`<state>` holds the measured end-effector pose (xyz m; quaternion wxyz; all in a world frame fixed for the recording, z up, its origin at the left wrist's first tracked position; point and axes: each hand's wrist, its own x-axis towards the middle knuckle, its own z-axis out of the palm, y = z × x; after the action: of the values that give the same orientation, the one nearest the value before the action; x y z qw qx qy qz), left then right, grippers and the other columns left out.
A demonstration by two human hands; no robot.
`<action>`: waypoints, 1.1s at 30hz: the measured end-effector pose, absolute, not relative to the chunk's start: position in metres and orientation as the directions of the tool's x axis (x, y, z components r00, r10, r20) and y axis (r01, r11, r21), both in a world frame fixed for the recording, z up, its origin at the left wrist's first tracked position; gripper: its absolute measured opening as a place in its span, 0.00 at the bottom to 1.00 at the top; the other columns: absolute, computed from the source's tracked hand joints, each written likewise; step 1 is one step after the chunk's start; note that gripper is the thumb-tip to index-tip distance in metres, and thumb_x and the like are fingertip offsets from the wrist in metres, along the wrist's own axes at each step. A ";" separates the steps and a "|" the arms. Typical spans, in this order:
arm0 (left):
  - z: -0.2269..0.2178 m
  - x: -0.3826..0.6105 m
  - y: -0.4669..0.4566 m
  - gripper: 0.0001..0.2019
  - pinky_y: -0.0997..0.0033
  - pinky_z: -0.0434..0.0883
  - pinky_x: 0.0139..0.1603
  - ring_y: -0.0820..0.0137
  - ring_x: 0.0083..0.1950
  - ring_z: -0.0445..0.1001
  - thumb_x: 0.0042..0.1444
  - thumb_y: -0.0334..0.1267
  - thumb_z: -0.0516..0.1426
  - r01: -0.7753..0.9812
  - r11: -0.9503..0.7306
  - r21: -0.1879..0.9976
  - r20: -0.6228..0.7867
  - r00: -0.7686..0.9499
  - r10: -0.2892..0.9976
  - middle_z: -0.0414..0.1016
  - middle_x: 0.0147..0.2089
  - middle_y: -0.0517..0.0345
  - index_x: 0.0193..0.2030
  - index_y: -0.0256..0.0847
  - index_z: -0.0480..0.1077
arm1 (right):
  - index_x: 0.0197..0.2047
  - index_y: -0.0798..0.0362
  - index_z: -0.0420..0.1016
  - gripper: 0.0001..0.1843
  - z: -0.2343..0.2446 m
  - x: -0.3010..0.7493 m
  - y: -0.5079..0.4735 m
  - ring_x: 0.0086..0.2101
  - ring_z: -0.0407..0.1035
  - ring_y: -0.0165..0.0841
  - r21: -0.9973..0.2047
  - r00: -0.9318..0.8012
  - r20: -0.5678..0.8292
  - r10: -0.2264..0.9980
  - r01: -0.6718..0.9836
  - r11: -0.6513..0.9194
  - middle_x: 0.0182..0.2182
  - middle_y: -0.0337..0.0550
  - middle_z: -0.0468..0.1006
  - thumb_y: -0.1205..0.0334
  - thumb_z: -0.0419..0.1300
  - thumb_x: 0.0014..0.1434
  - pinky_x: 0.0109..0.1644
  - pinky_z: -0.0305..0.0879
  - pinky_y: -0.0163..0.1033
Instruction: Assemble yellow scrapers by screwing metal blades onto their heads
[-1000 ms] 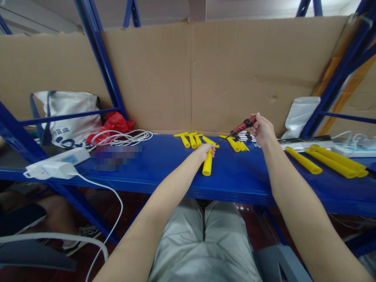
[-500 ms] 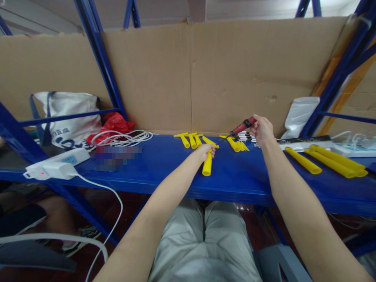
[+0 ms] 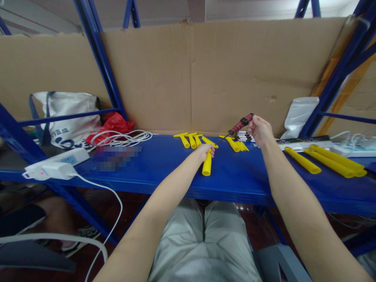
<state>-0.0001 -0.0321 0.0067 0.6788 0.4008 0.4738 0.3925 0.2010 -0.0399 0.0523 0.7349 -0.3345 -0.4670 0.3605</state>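
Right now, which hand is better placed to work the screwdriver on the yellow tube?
Right, likely: the right hand grips the screwdriver, tip angled toward the yellow tube; the left hand holds that tube.

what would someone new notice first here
Bright yellow against the blue shelf: the left hand grips a yellow tube at the middle, with small yellow pieces lying just behind it. The right hand holds a red-handled screwdriver above the shelf, tip slanting down-left. Longer yellow tubes lie at the far right.
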 end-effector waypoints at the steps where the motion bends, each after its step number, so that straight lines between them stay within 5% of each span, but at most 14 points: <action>1: 0.007 0.000 -0.032 0.11 0.82 0.51 0.16 0.83 0.14 0.50 0.57 0.23 0.48 -0.148 0.369 0.918 -0.328 0.240 0.914 0.56 0.16 0.67 0.24 0.37 0.58 | 0.27 0.52 0.63 0.14 0.051 0.201 -0.040 0.13 0.54 0.21 -0.834 0.297 0.441 0.847 -0.213 0.509 0.14 0.28 0.60 0.56 0.65 0.49 0.15 0.50 0.28; 11: 0.006 0.000 -0.031 0.12 0.82 0.50 0.16 0.82 0.14 0.50 0.57 0.23 0.46 -0.127 0.352 0.927 -0.312 0.255 0.915 0.54 0.15 0.68 0.24 0.38 0.57 | 0.24 0.50 0.58 0.18 0.050 0.204 -0.036 0.12 0.50 0.21 -0.847 0.425 0.381 0.821 -0.196 0.495 0.12 0.26 0.56 0.57 0.66 0.43 0.12 0.45 0.28; 23: 0.006 0.000 -0.032 0.12 0.82 0.50 0.15 0.83 0.13 0.50 0.56 0.23 0.47 -0.137 0.349 0.927 -0.311 0.243 0.919 0.55 0.14 0.67 0.24 0.38 0.57 | 0.29 0.53 0.70 0.16 0.050 0.204 -0.037 0.12 0.51 0.23 -0.837 0.339 0.431 0.836 -0.197 0.511 0.10 0.29 0.55 0.48 0.62 0.48 0.14 0.45 0.30; 28: 0.005 -0.001 -0.029 0.09 0.83 0.51 0.15 0.83 0.13 0.50 0.55 0.23 0.48 -0.131 0.358 0.924 -0.318 0.255 0.913 0.55 0.15 0.68 0.27 0.37 0.60 | 0.25 0.53 0.67 0.15 0.053 0.203 -0.040 0.12 0.51 0.22 -0.843 0.293 0.404 0.867 -0.248 0.477 0.10 0.31 0.57 0.50 0.60 0.53 0.15 0.48 0.30; 33: 0.005 -0.001 -0.029 0.11 0.82 0.51 0.15 0.83 0.13 0.50 0.56 0.22 0.47 -0.124 0.350 0.929 -0.311 0.256 0.915 0.55 0.15 0.68 0.25 0.37 0.58 | 0.23 0.52 0.58 0.22 0.052 0.201 -0.043 0.12 0.47 0.20 -0.830 0.271 0.444 0.854 -0.234 0.506 0.11 0.28 0.55 0.47 0.65 0.47 0.14 0.43 0.28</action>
<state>-0.0008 -0.0289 0.0046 0.6724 0.4192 0.4719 0.3865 0.2012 -0.0433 0.0518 0.7271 -0.3271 -0.4736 0.3741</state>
